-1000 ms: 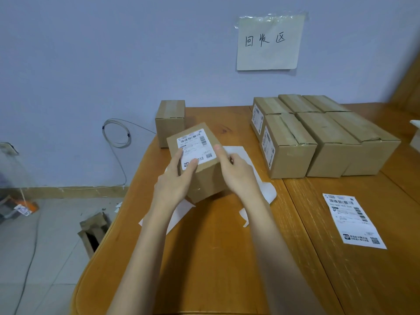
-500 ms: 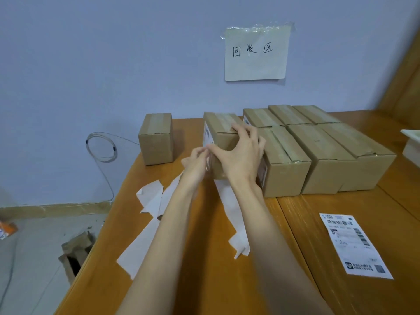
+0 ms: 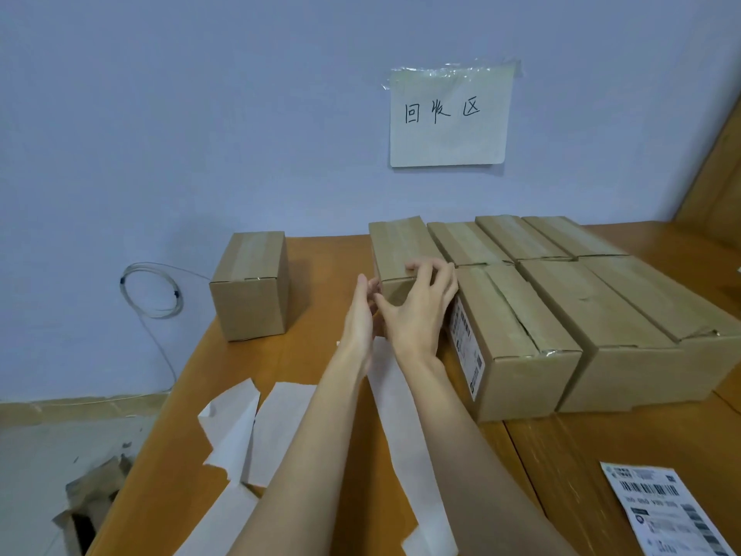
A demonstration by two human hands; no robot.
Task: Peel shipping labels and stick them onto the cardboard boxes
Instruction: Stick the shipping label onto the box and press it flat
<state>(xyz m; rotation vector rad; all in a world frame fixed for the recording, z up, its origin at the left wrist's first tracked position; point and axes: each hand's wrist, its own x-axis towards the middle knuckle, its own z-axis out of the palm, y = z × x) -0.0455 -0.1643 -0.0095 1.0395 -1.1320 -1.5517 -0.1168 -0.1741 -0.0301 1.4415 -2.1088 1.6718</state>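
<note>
A small cardboard box (image 3: 401,246) stands at the left end of the row of boxes, touching its neighbours. My right hand (image 3: 421,311) is draped over its front top edge with the fingers spread. My left hand (image 3: 361,315) presses flat against its left side, so both hands hold the box between them; its label is hidden from view. To its right, a box (image 3: 521,339) shows a stuck label (image 3: 465,347) on its left side. One unpeeled shipping label (image 3: 669,511) lies on the table at the lower right.
A lone unlabelled box (image 3: 250,286) stands at the back left of the wooden table (image 3: 328,258). Larger boxes (image 3: 625,327) fill the right. White backing strips (image 3: 260,427) lie under my arms. A cable coil (image 3: 152,290) hangs on the wall; torn cardboard (image 3: 88,511) is on the floor.
The labelled box went from in front of me to the back, turned so its label faces away, and now sits against the row. Both hands followed it.
</note>
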